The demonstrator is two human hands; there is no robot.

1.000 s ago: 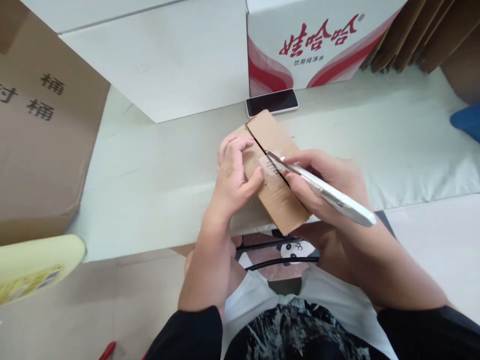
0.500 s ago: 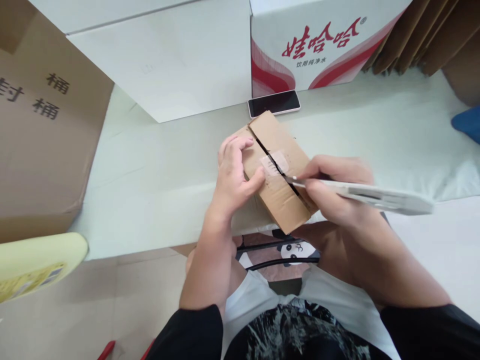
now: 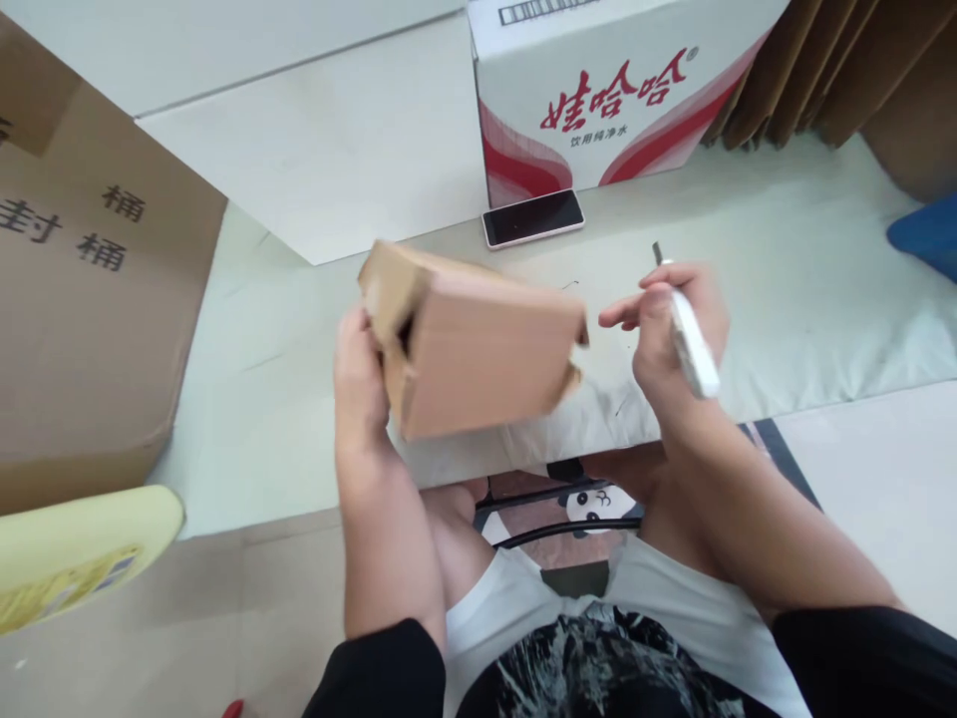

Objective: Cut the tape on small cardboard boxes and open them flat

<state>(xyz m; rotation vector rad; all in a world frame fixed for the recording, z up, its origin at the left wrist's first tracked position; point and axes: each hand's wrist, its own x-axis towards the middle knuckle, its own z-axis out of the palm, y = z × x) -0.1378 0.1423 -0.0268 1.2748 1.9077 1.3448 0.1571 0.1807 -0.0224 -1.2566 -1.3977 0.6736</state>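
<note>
A small brown cardboard box [image 3: 489,354] is tilted up above the pale tabletop, slightly blurred. My left hand [image 3: 360,374] grips its left end, fingers partly hidden behind the box. A dark gap shows at that end, and flaps stick out at the right end. To the right of the box, apart from it, my right hand [image 3: 677,324] is closed around a white utility knife [image 3: 694,344]. The knife's short metal blade points up and away from me, while the index finger reaches toward the box.
Behind the box lies a phone [image 3: 533,218] against a red-and-white carton [image 3: 598,110]. A large white box [image 3: 321,160] stands at back left, and a big brown carton [image 3: 97,279] at far left. Folded cardboard [image 3: 799,70] and a blue object [image 3: 927,237] are at right.
The box, flat on the table before, has been lifted, turned and moved left by my left hand. My right hand has drawn the knife off the seam and swung its blade upward.
</note>
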